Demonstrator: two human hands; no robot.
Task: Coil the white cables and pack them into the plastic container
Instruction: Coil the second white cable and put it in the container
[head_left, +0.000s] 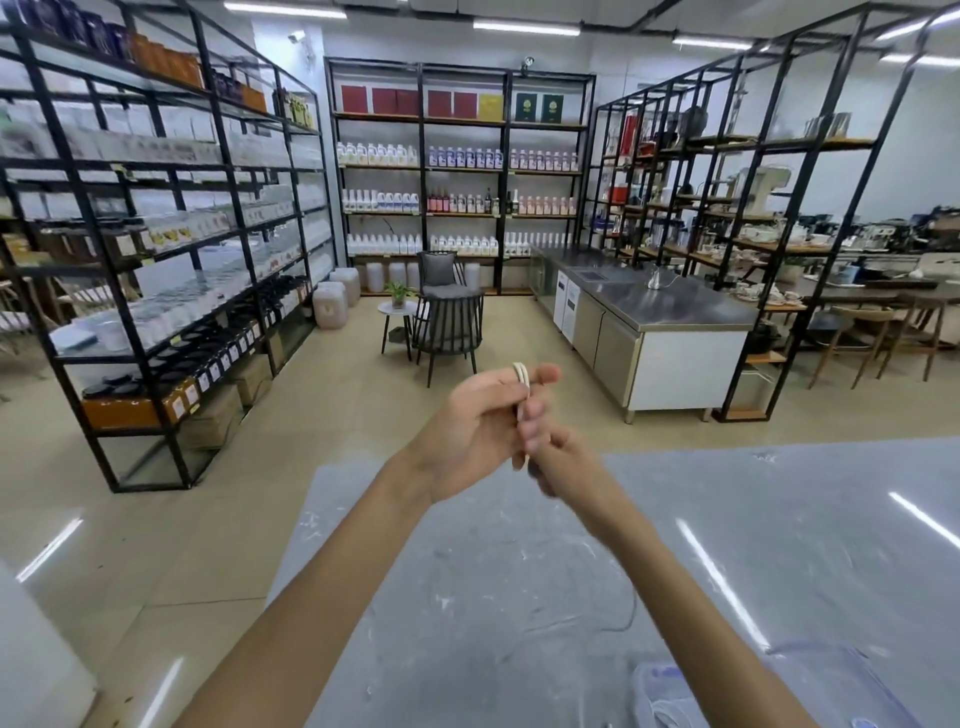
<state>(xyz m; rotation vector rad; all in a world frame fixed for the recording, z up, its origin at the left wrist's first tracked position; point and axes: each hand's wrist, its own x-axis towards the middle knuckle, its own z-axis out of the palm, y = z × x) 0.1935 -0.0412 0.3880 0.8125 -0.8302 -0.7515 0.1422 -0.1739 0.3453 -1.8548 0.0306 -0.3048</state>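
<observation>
Both my hands are raised above the far edge of the grey table (519, 571). My left hand (478, 426) grips a small coil of white cable (522, 375), whose loops stick up between thumb and fingers. My right hand (558, 460) meets it from below, fingers curled around the lower part of the same coil; that part is blurred. A clear plastic container (841, 680) sits at the table's near right corner, partly hidden by my right forearm, with white cable (670, 712) lying inside it.
A thin loose strand (631, 608) trails on the table near the container. Black metal shelving (156, 234) lines the left and back walls. A steel counter (649, 301) stands at the right, and a dark chair (449, 322) with a small round table stands beyond the hands.
</observation>
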